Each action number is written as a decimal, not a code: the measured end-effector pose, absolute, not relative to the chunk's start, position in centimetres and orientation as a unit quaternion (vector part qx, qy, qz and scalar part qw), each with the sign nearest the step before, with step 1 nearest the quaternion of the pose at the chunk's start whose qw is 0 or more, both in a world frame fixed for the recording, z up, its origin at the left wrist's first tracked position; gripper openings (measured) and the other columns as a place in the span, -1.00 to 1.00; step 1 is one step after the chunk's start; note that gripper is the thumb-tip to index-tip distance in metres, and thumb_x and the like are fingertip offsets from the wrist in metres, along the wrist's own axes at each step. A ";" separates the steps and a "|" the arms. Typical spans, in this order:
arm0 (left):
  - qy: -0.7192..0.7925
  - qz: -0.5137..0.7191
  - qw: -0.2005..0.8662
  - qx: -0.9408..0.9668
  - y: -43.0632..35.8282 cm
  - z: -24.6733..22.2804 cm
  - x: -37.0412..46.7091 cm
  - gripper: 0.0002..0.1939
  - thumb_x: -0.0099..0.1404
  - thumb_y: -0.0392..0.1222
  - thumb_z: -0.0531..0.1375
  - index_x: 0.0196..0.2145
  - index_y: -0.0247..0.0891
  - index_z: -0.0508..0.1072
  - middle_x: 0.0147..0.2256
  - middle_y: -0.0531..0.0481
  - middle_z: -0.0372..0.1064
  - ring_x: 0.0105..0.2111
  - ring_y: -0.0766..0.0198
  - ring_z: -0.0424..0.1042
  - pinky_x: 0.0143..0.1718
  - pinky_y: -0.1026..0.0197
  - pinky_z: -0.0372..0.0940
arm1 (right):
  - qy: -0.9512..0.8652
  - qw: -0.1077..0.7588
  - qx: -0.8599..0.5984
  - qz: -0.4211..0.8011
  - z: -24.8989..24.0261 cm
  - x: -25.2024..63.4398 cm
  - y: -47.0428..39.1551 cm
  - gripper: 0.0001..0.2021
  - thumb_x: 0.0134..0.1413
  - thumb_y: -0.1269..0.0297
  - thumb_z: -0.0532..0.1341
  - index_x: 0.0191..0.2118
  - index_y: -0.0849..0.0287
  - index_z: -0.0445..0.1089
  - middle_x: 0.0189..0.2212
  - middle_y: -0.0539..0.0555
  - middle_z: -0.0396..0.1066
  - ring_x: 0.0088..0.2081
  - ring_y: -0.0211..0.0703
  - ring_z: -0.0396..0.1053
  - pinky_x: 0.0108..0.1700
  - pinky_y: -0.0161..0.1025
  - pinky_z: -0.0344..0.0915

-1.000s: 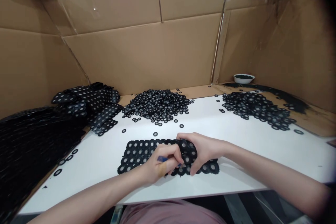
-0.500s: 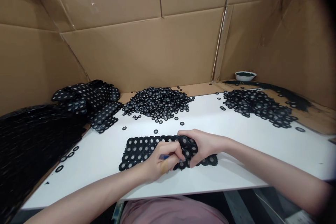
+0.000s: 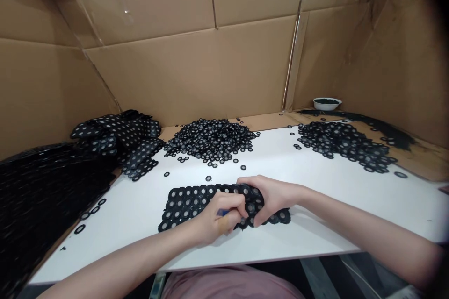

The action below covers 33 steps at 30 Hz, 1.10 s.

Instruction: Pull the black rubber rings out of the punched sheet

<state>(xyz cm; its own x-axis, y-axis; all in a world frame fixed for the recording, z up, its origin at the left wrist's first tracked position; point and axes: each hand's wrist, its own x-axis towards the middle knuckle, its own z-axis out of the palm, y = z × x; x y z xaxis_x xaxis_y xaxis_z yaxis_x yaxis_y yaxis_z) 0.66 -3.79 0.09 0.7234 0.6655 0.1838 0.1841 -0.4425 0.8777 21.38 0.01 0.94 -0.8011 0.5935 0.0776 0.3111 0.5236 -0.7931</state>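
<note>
A flat sheet of joined black rubber rings lies on the white table in front of me. My left hand is closed over its middle, fingers curled around a small blue tool; most of that tool is hidden in the fist, so its kind and tip do not show. A tan strip, like a plaster, is on the left thumb. From the right, my right hand grips the sheet, its thumb at the near side and fingers over the far edge. Between the two hands the sheet bulges up slightly.
Behind the sheet rises a pile of loose black rings; another ring pile sits at right. Dotted black sheets and a black plastic bag lie left. A white bowl holds dark bits. Cardboard walls enclose the table.
The view has tilted up slightly, so the scene sits a little lower. My left hand has shifted slightly against the sheet; my right hand keeps its grip.
</note>
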 end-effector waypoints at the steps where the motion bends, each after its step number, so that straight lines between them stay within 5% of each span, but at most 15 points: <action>1: 0.257 0.252 0.466 0.808 -3.7 0.1 0.7 -0.83 0.21 -0.33 0.03 -0.48 -0.34 0.37 -0.69 0.12 0.15 -0.69 0.43 0.17 -0.57 0.36 0.13 | -0.856 0.175 -0.262 0.410 0.9 21.4 0.0 -0.46 -0.41 0.15 0.43 -0.25 0.17 0.23 -0.34 -0.06 0.28 -0.29 -0.20 0.24 -0.28 -0.35 0.18; 7: 0.252 0.240 0.503 0.791 -3.8 -0.1 0.7 -0.82 0.23 -0.25 0.07 -0.45 -0.35 0.41 -0.68 0.10 0.20 -0.67 0.42 0.20 -0.56 0.35 0.17 | -0.856 0.172 -0.269 0.407 1.0 21.4 0.3 -0.41 -0.45 0.11 0.44 -0.21 0.17 0.25 -0.32 -0.06 0.29 -0.28 -0.19 0.25 -0.27 -0.34 0.19; 12: 0.315 0.333 0.589 0.665 -3.2 0.0 0.5 -0.92 0.14 -0.28 0.13 -0.48 -0.34 0.32 -0.60 0.08 0.29 -0.75 0.49 0.16 -0.71 0.41 0.01 | -0.852 0.150 -0.290 0.409 1.4 21.9 0.6 -0.36 -0.50 0.09 0.45 -0.19 0.17 0.25 -0.30 -0.04 0.33 -0.26 -0.15 0.28 -0.26 -0.31 0.21; 16: 0.316 0.394 0.562 0.655 -1.4 0.1 -0.2 -0.88 0.16 -0.23 0.14 -0.47 -0.33 0.30 -0.53 0.08 0.30 -0.74 0.52 0.18 -0.72 0.41 0.01 | -0.857 0.140 -0.309 0.389 1.3 22.4 1.2 -0.33 -0.47 0.05 0.45 -0.13 0.14 0.27 -0.26 -0.02 0.36 -0.23 -0.12 0.30 -0.22 -0.29 0.22; 22: 0.327 0.385 0.473 0.722 0.9 -0.5 -0.8 -0.86 0.25 -0.20 0.09 -0.40 -0.32 0.33 -0.60 0.15 0.17 -0.67 0.49 0.18 -0.59 0.38 0.07 | -0.858 0.196 -0.326 0.346 -0.2 21.9 2.7 -0.73 0.05 0.10 0.21 -0.21 0.19 0.37 -0.29 0.05 0.39 -0.28 -0.17 0.30 -0.22 -0.26 0.20; 33: 0.348 0.313 0.419 0.778 0.6 0.1 -0.4 -0.88 0.22 -0.30 0.04 -0.40 -0.31 0.35 -0.62 0.14 0.18 -0.60 0.40 0.21 -0.49 0.33 0.13 | -0.837 0.226 -0.367 0.337 -0.7 20.5 2.5 -0.91 -0.06 0.38 0.23 -0.38 0.21 0.30 -0.47 -0.02 0.29 -0.44 -0.25 0.21 -0.37 -0.32 0.13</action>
<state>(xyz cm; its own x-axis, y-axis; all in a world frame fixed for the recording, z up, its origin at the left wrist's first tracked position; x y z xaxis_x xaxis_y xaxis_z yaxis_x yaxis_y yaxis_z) -0.37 0.56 0.13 0.5625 0.8033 0.1956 0.2788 -0.4070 0.8698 20.49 2.46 -0.73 -0.6285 0.7665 0.1320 0.4618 0.5044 -0.7296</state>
